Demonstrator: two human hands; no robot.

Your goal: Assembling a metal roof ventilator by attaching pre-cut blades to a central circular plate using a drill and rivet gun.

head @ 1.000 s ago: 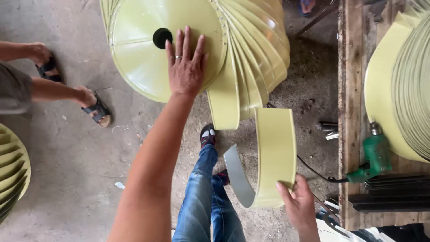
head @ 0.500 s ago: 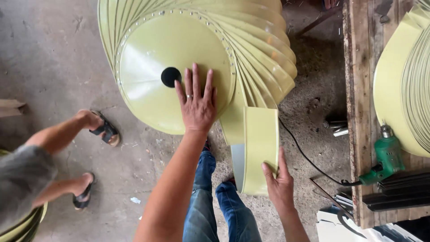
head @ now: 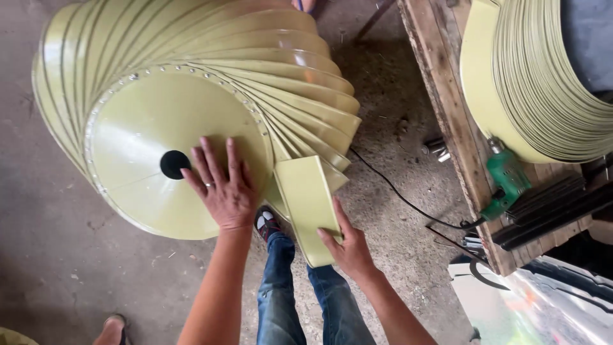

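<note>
A large pale-green metal turbine-like assembly (head: pixel 191 96), built of many curved overlapping blades around a round end disc (head: pixel 153 166), is seen lying on its side on the grey concrete floor (head: pixel 51 268). A black centre hole (head: pixel 174 164) is noted in the disc, and a ring of small rivets along its rim.

The left hand (head: pixel 223 188) is laid flat on the disc, fingers spread wide, just right of the hole; nothing is gripped. A ring is worn on one finger.

A single loose pale-green curved metal blade (head: pixel 306 204) is held against the lower right edge of the assembly, beside the last fitted blades. The right hand (head: pixel 350 246) is closed on the blade's lower end, thumb across its face, fingers partly hidden behind it.

The wearer's blue-jeaned legs (head: pixel 287 300) and a dark shoe (head: pixel 265 223) are seen below the disc.

To the right, a rough wooden bench (head: pixel 447 96) carries a stack of pale-green blades (head: pixel 536 83) and a green corded power drill (head: pixel 507 182); its black cable (head: pixel 396 191) trails across the floor. Another person's foot (head: pixel 112 329) is visible at the bottom left edge.
</note>
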